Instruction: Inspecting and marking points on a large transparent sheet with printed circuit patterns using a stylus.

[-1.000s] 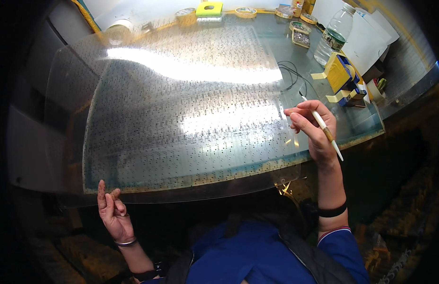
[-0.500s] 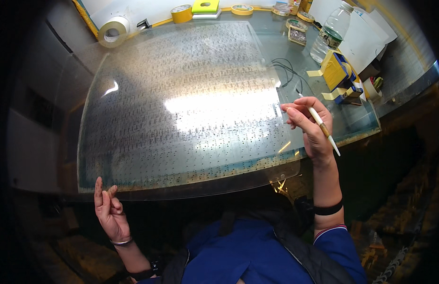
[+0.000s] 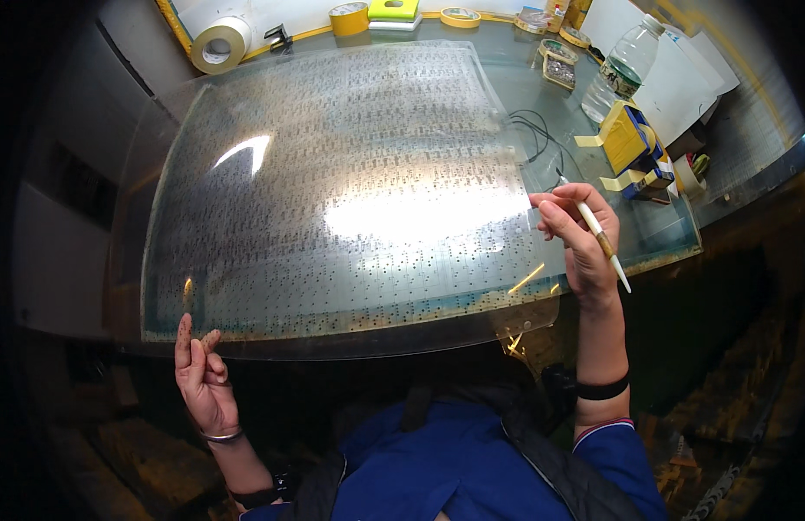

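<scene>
A large clear sheet [image 3: 350, 304] densely marked with small dark dots and strokes lies tilted over the glass tabletop. At its near left edge my left hand [image 3: 207, 378] is closed on the sheet, index finger stretched along it. My right hand [image 3: 587, 243] is at the sheet's right edge, its thumb and index finger pinched there. Held across the same hand is a slim white pen-like tool [image 3: 598, 233] with a brown band and a tapered white end; its other end points up toward a thin black cable [image 3: 534, 130]. Glare hides part of the markings.
Beyond the right hand stand a yellow-and-blue tape dispenser [image 3: 628, 143] and a clear plastic bottle [image 3: 624, 69]. Along the back sit a white tape roll [image 3: 220, 45], a yellow tape roll [image 3: 349, 19], a black clip [image 3: 278, 37] and a small tray of metal bits [image 3: 559, 71].
The clear sheet has shifted slightly, its near edge moving away from me and its glare shape changing. My left hand has risen a little; my right hand has moved slightly right with the tool.
</scene>
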Demonstrator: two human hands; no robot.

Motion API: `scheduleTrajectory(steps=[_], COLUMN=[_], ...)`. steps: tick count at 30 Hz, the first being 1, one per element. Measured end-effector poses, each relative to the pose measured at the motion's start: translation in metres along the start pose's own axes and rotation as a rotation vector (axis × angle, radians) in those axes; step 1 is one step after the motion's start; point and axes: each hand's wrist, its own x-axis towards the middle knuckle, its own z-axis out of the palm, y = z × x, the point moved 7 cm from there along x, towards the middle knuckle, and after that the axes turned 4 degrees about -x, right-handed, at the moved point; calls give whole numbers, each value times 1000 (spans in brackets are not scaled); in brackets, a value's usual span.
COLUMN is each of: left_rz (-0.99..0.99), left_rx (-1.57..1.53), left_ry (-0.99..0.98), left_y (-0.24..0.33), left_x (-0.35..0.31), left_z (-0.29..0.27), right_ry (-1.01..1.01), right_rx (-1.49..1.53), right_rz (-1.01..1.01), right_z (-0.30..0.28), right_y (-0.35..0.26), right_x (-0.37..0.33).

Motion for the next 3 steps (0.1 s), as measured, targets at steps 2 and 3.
scheduleTrajectory(steps=[2, 3], left_rz=[-3, -2], left_rx=[-7, -8], left_ry=[-10, -8], left_y=[0, 0], left_x=[-1, -1], left_z=[0, 0], right_ry=[-6, -12], right_rx=[-11, -17], right_rz=[15, 16], right_z=[1, 1], right_y=[0, 0], right_x=[-1, 0])
